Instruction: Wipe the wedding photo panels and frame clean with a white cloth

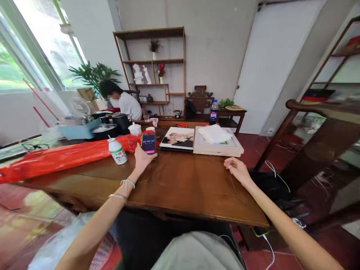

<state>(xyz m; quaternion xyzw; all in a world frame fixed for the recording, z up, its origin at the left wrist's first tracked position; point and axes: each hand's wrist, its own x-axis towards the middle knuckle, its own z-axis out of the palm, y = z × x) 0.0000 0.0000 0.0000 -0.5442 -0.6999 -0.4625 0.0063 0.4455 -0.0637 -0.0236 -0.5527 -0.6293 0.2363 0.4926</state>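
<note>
My left hand (143, 158) is closed around the lower part of a smartphone (148, 142), held upright with its screen facing me. The dark screen shows a timer at zeros and a pink button. Left of it stands a white drink bottle (118, 152) with a green label and a straw. My right hand (236, 168) hovers over or rests on the right part of the wooden table (182, 183), its fingers loosely curled and nothing visible in them. Just beyond it lies a pale shallow box (218, 150) with a white cloth-like bundle (215, 133) on top.
A picture-covered book or box (178, 138) lies beside the pale box. Red plastic wrapping (70, 153) stretches along the left edge. Behind are a white lidded pot (135, 129), a black pot (120, 122) and a cola bottle (214, 112). Another person (126, 103) sits at the back left.
</note>
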